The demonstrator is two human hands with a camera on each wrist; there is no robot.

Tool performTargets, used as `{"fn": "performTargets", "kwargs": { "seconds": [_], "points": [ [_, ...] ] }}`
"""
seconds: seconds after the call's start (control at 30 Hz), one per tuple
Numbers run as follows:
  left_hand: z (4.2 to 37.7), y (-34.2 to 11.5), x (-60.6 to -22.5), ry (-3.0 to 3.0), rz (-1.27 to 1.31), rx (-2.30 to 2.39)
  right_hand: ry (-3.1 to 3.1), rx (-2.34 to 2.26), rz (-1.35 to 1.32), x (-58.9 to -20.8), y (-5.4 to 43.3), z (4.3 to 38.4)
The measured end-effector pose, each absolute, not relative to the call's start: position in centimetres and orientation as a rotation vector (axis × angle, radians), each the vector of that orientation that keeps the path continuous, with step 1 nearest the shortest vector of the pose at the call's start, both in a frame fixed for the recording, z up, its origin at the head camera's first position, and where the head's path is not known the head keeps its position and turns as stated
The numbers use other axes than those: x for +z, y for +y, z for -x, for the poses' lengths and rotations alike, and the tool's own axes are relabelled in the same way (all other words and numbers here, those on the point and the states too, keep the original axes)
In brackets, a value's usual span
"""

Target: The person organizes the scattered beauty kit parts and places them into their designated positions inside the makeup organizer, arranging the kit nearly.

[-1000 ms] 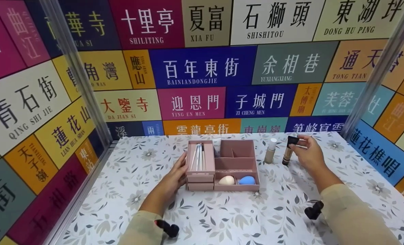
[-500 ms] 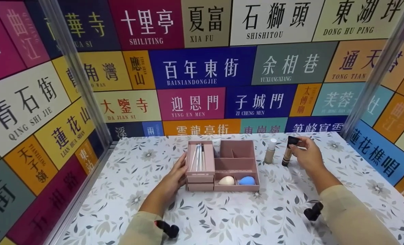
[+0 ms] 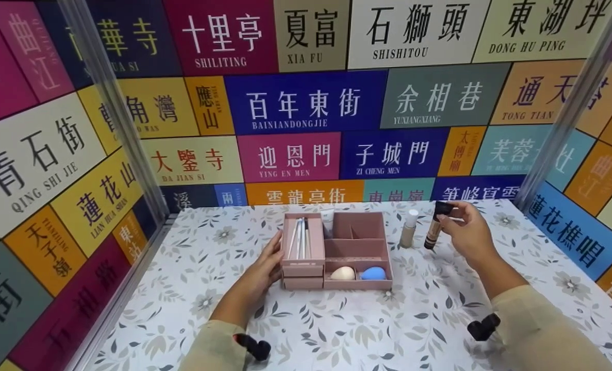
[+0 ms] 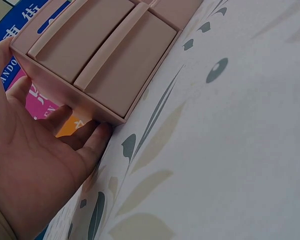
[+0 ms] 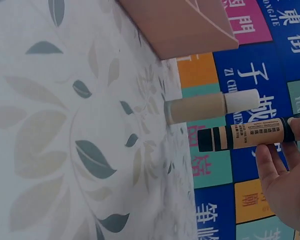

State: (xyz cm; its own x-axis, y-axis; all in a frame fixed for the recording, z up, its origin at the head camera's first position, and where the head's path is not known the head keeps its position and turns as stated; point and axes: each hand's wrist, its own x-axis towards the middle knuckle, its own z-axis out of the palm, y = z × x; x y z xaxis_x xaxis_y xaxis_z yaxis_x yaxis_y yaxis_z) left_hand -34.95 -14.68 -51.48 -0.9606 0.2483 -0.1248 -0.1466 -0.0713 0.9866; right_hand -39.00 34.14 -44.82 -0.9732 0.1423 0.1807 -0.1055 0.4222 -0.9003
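My right hand (image 3: pixel 468 229) pinches a beige foundation tube (image 5: pixel 255 134) with black ends, gripping it by the black cap at its top. In the right wrist view the tube's lower end hangs a little above the table. Close to its left stands a small foundation bottle (image 3: pixel 408 230) with a white cap. My left hand (image 3: pixel 262 270) has its fingertips against the left side of a pink makeup organizer (image 3: pixel 357 225); in the left wrist view the fingers (image 4: pixel 95 142) lie along that side wall, next to two drawers (image 4: pixel 127 62).
The organizer holds several thin brushes (image 3: pixel 300 238), a white tube (image 3: pixel 328 221), a cream sponge (image 3: pixel 343 273) and a blue sponge (image 3: pixel 373 273). A floral cloth (image 3: pixel 347 330) covers the table. Colourful sign-covered walls (image 3: pixel 306 103) and metal posts (image 3: pixel 568 103) enclose it.
The right hand has raised the foundation tube slightly and tilted it, its lower end shifting left towards the bottle. The left hand and organizer have stayed in place.
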Motion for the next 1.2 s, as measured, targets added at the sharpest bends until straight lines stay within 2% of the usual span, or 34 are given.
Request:
{"fn": "performTargets", "kwargs": {
  "seconds": [0.73,1.2],
  "points": [
    [35.0,-14.7,-51.6,1.932,-0.106,2.113,-2.347,1.672,-0.212,-42.1,28.9,37.2],
    [35.0,-14.7,-51.5,1.937,-0.073,2.104,-2.230,1.876,-0.303,-41.6,23.5,38.2]
  ]
}}
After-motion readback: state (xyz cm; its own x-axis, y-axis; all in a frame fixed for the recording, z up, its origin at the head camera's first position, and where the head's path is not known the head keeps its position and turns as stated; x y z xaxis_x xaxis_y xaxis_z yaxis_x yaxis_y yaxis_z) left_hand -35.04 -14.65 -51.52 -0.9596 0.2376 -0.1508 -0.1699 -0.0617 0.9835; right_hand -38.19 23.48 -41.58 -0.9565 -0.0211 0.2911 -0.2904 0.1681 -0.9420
